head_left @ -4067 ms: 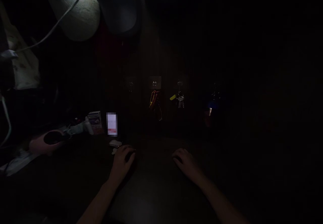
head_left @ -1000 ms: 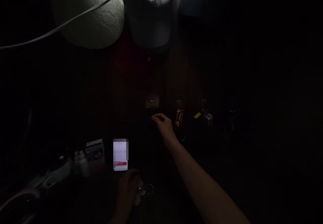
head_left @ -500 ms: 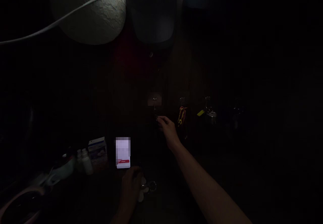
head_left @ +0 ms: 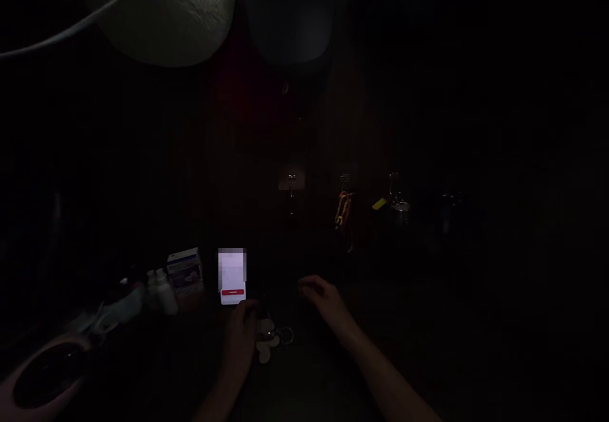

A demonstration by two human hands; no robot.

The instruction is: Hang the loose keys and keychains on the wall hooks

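Observation:
In the dim light my left hand (head_left: 238, 334) is low in the middle of the view, its fingers loosely bent just below a lit phone screen (head_left: 233, 276). Right beside its fingertips is a pale, rounded charm (head_left: 265, 343) with a metal ring (head_left: 286, 335); contact is too dark to make out. My right hand (head_left: 326, 301) hovers further right, thumb and forefinger slightly apart, with nothing visible between them. Above it, a metal hook (head_left: 292, 184) on a pale backing is fixed to the dark upright surface.
More hooks carry a yellow-and-red cord (head_left: 341, 211), a yellow tag (head_left: 379, 204) and metal items (head_left: 400, 209). At left stand a box (head_left: 185, 273), small white bottles (head_left: 165, 294) and a pinkish round-rimmed object (head_left: 80, 346). A pale rounded bag (head_left: 176, 28) and a white cable (head_left: 85, 26) are overhead.
My right hand has come down from just under the left hook. My left hand has shifted slightly left, away from the charm. The view has tilted a little.

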